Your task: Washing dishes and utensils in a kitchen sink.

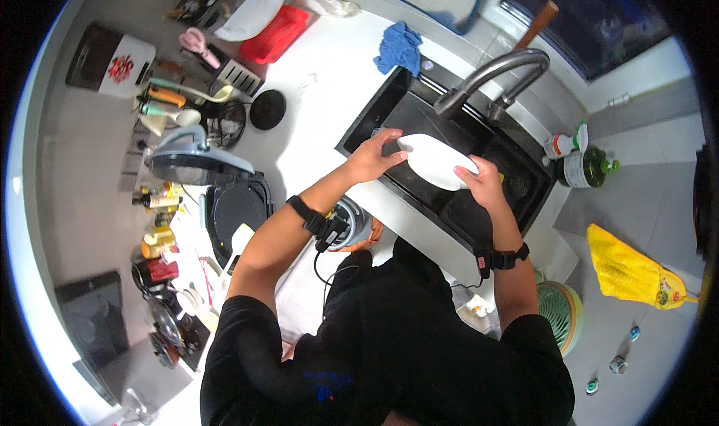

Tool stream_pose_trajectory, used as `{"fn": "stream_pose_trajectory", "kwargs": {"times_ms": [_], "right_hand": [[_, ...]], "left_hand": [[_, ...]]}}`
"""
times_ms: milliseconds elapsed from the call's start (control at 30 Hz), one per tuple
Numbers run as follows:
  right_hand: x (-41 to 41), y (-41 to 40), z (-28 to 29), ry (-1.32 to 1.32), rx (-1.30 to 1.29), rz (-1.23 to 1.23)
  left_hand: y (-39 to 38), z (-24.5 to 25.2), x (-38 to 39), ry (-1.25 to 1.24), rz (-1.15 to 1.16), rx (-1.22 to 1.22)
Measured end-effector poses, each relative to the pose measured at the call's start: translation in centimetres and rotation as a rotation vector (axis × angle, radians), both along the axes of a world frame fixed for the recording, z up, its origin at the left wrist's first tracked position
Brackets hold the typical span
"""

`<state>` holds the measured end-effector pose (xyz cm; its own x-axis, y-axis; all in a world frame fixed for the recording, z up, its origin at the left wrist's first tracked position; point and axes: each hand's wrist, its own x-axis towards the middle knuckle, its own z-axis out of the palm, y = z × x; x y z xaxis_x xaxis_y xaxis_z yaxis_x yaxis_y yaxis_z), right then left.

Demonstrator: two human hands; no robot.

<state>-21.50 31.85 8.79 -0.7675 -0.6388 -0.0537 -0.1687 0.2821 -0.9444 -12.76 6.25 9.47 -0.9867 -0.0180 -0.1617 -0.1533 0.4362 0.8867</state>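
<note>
A white dish (435, 161) is held between my two hands above the black kitchen sink (359, 139). My left hand (377, 155) has its thumb and fingertips at the dish's left end; whether they grip it or only touch it is hard to tell. At the opposite end, my right hand (482, 180) pinches the rim with the thumb on the near face. The curved metal faucet (494, 72) arches over the sink's far side, beyond the dish. A crumpled blue cloth (399, 47) lies by the sink's far left corner.
Left on the white counter (331, 72) are a red tray (275, 34), a knife block (239, 77) and an open electric griddle (236, 212). Spray and soap bottles (581, 167) stand right of the sink. A yellow towel (629, 269) hangs at the right wall.
</note>
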Motion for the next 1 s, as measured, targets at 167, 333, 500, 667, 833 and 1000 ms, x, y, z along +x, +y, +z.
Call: {"fn": "stream_pose_trajectory", "kwargs": {"times_ms": [167,333,500,667,833,1000], "right_hand": [[1.4,0.2,1.6,-0.190,-0.206,-0.090],[1.9,0.5,3.5,-0.429,-0.576,-0.319],[2.1,1.3,4.8,-0.477,-0.696,-0.373],[2.3,1.8,6.1,-0.430,-0.707,-0.424],[1.4,2.2,8.6,-0.196,-0.647,-0.400],[2.0,2.1,8.7,0.194,-0.001,-0.419]], "left_hand": [[-0.6,-3.8,-0.4,-0.016,0.087,0.446],[1.3,-1.9,-0.5,-0.245,0.175,0.886],[2.1,-1.6,-0.8,-0.128,0.096,1.087],[2.0,-0.7,-0.7,-0.161,0.048,0.915],[2.3,-4.7,-0.2,0.047,0.130,0.457],[0.1,-3.9,2.3,-0.113,-0.046,0.141]]}}
